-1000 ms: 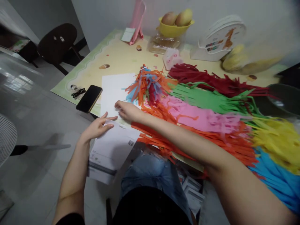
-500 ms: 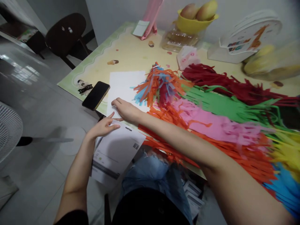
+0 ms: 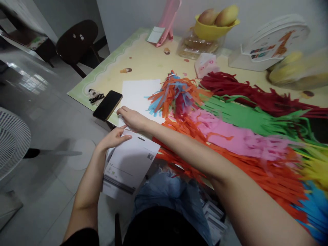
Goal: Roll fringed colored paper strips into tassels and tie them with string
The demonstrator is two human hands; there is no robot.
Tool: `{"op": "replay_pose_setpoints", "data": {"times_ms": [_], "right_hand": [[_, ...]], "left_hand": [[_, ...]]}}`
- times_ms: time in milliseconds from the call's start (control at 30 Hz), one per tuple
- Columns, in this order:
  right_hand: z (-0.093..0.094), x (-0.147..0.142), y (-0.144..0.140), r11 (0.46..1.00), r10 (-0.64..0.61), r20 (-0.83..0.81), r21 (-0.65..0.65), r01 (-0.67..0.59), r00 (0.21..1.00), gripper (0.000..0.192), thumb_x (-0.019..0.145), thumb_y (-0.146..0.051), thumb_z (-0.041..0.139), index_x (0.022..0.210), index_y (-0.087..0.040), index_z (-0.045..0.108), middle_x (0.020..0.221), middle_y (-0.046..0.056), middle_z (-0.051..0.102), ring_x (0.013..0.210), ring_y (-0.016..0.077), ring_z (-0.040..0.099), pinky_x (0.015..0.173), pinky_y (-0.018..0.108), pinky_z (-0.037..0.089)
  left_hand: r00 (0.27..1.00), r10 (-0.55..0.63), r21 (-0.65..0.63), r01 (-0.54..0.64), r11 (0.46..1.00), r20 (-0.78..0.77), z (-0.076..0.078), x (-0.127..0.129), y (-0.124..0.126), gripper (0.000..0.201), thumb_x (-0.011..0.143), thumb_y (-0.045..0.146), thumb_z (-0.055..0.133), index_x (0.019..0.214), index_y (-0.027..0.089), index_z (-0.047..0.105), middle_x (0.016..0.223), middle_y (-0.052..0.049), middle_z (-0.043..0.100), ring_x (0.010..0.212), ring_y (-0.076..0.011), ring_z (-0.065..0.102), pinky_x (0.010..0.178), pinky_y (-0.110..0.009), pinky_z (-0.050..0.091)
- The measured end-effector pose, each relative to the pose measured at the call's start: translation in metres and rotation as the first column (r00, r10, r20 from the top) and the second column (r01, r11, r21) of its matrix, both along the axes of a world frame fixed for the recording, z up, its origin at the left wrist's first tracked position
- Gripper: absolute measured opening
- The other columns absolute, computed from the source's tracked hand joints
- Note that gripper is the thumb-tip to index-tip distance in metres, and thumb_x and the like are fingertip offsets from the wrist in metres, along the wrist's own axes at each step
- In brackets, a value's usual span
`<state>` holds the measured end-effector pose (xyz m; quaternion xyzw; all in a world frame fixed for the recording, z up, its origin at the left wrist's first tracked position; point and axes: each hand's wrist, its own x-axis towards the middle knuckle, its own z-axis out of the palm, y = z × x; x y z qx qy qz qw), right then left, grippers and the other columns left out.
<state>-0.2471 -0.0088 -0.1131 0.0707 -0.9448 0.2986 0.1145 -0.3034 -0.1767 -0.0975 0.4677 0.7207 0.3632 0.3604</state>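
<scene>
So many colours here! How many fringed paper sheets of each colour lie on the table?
Dark red fringe: 1
Green fringe: 1
Pink fringe: 1
Orange fringe: 1
Yellow fringe: 1
Blue fringe: 1
Total: 6, besides the mixed bundle.

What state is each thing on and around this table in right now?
Left hand: holding the white paper pack off the table edge.
Right hand: flat on the white sheet.
Phone: screen dark, overhanging the edge.
Yellow bowl: holding fruit.
Paper fringes: spread out flat.
</scene>
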Motion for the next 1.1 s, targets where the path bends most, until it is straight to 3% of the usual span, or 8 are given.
{"op": "replay_pose_setpoints", "data": {"times_ms": [167,367,467,600,767,900,1100], "right_hand": [[0.009,-0.002,-0.004,1.0,-0.005,0.046,0.001,0.005,0.999,0.027,0.089,-0.008,0.049,0.116,-0.014,0.052,0.114,0.012,0.056,0.094,0.0197,0.055,0.086,0.031,0.046],[0.005,-0.01,-0.003,0.999,-0.023,0.058,-0.03,0.025,0.998,0.031,0.084,-0.005,0.048,0.113,-0.013,0.054,0.109,0.01,0.056,0.087,0.0192,0.053,0.082,0.031,0.045],[0.005,-0.011,-0.003,0.998,-0.031,0.062,-0.045,0.033,0.998,0.031,0.086,-0.004,0.042,0.113,-0.014,0.054,0.11,0.01,0.056,0.088,0.0187,0.054,0.083,0.031,0.045],[0.011,-0.007,-0.006,1.0,-0.007,0.049,0.015,0.006,0.999,0.025,0.091,-0.01,0.048,0.115,-0.013,0.053,0.114,0.013,0.056,0.095,0.0197,0.055,0.087,0.031,0.045],[0.018,-0.005,-0.009,0.996,0.004,0.062,0.089,-0.01,0.998,0.025,0.091,-0.009,0.049,0.114,-0.014,0.053,0.112,0.013,0.057,0.091,0.0196,0.054,0.084,0.031,0.045],[0.019,-0.007,-0.008,0.995,0.006,0.071,0.094,-0.013,0.997,0.023,0.088,-0.01,0.053,0.111,-0.014,0.055,0.113,0.013,0.058,0.091,0.0202,0.055,0.084,0.031,0.045],[0.019,-0.009,-0.006,0.989,0.068,0.093,0.122,-0.08,0.993,0.025,0.085,-0.009,0.055,0.109,-0.013,0.056,0.108,0.014,0.065,0.095,0.0235,0.055,0.088,0.034,0.044]], "left_hand": [[0.997,-0.067,-0.034,0.066,0.997,-0.039,0.001,-0.002,0.0,0.056,0.08,0.059,0.061,0.049,0.026,0.029,0.044,0.001,0.026,0.113,-0.0374,0.064,0.081,-0.031,0.048],[0.995,-0.079,-0.029,0.077,0.997,-0.064,0.005,0.0,0.002,0.056,0.08,0.061,0.058,0.049,0.025,0.029,0.046,0.004,0.018,0.092,-0.0299,0.065,0.081,-0.029,0.046],[0.996,-0.075,-0.042,0.073,0.996,-0.054,0.005,-0.001,0.002,0.056,0.08,0.062,0.058,0.049,0.024,0.032,0.045,0.003,0.024,0.093,-0.0297,0.064,0.078,-0.028,0.046],[0.997,-0.061,-0.062,0.058,0.996,-0.037,0.005,-0.001,0.001,0.057,0.079,0.066,0.059,0.048,0.022,0.041,0.048,0.0,0.042,0.09,-0.0293,0.065,0.073,-0.029,0.047],[0.998,-0.053,-0.028,0.053,0.998,0.024,0.008,0.002,0.002,0.054,0.077,0.068,0.061,0.061,0.016,0.062,0.073,-0.006,0.068,0.082,-0.0247,0.065,0.078,-0.031,0.051],[0.999,-0.02,-0.058,0.022,0.998,0.045,0.01,0.003,0.003,0.056,0.075,0.068,0.064,0.069,0.013,0.069,0.086,-0.009,0.074,0.084,-0.0261,0.067,0.074,-0.031,0.053],[0.998,-0.034,-0.026,0.035,0.999,0.045,0.009,0.002,0.002,0.054,0.077,0.066,0.064,0.078,0.012,0.072,0.089,-0.01,0.074,0.101,-0.0304,0.067,0.088,-0.035,0.053]]}}
